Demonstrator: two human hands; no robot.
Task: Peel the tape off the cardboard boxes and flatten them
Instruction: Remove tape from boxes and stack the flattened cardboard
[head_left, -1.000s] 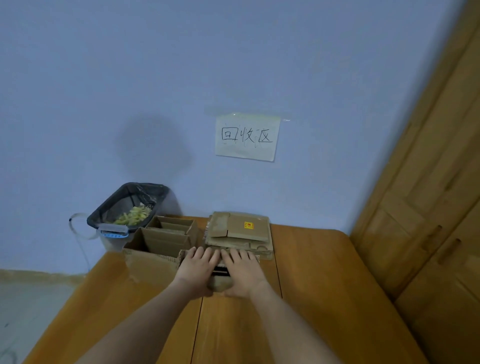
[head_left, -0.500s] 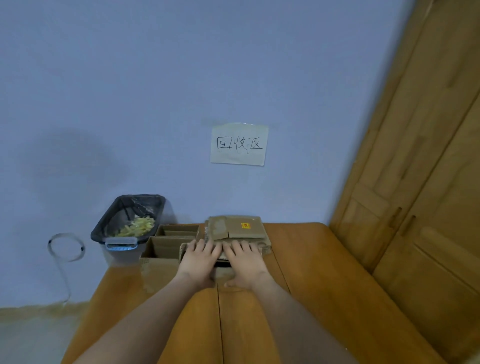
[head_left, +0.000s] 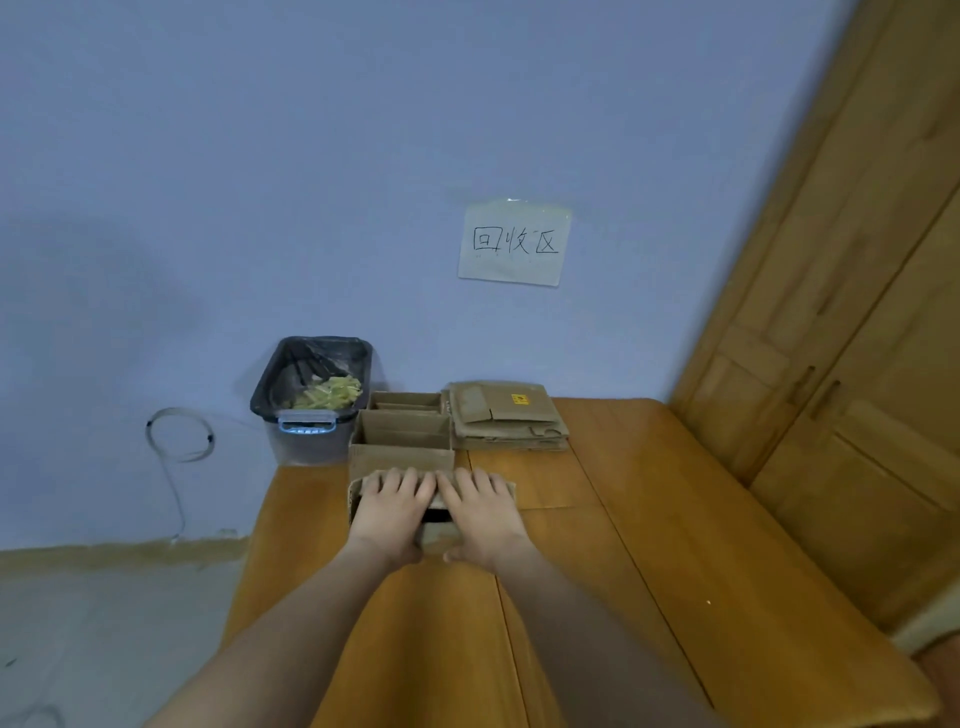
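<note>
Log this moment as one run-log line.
left hand: pressing small brown cardboard box | right hand: pressing same box | flattened cardboard stack: behind, on wooden table | stage: flattening

Counted on the wooden table (head_left: 649, 545): three cardboard boxes not yet flattened, namely one small box (head_left: 437, 535) under the hands, one open box (head_left: 402, 441) behind it, and one smaller open box (head_left: 406, 401) at the rear. One stack of flattened cardboard (head_left: 506, 418) is recorded; the number of sheets in it cannot be told. One lined bin (head_left: 311, 395) is listed, holding peeled tape strips (head_left: 327, 392) too jumbled to count. One paper sign (head_left: 514, 243) is noted. Hands: two, left hand (head_left: 392, 512) and right hand (head_left: 480, 514).
</note>
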